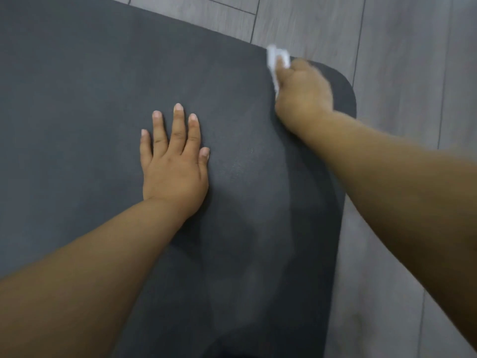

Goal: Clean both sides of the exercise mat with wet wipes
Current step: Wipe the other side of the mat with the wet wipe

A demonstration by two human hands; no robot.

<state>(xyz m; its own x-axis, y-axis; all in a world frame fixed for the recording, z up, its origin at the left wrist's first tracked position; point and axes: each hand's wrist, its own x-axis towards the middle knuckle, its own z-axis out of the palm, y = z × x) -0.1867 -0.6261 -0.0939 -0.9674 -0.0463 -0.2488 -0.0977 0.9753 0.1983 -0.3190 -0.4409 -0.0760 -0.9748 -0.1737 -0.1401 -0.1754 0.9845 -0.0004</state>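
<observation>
Two hands: both reach from bare forearms at the near edge of the view onto the exercise mat [90, 99], well apart from each other.
Grip, left: the left hand [175, 174] lies palm down on the mat near its middle, fingers straight and slightly spread. The grip is wide and holds nothing.
Grip, right: the right hand [302, 96] is stretched out to the mat's far right corner, knuckles up and blurred. Its grip is closed around the wet wipe [275, 58].
Wipe: white and bunched. It sticks out past the far and left side of the right hand, right at the mat's far edge. The blur hides how much of it touches the mat.
Mat: dark grey, finely textured, lying flat on the floor [413, 60]. It fills most of the view, and its rounded corner shows just beyond the right hand. Paler, faintly shiny patches run across its surface between the two forearms.
Floor: grey wood-look planks with thin dark seams, visible along the far and right sides of the mat.
</observation>
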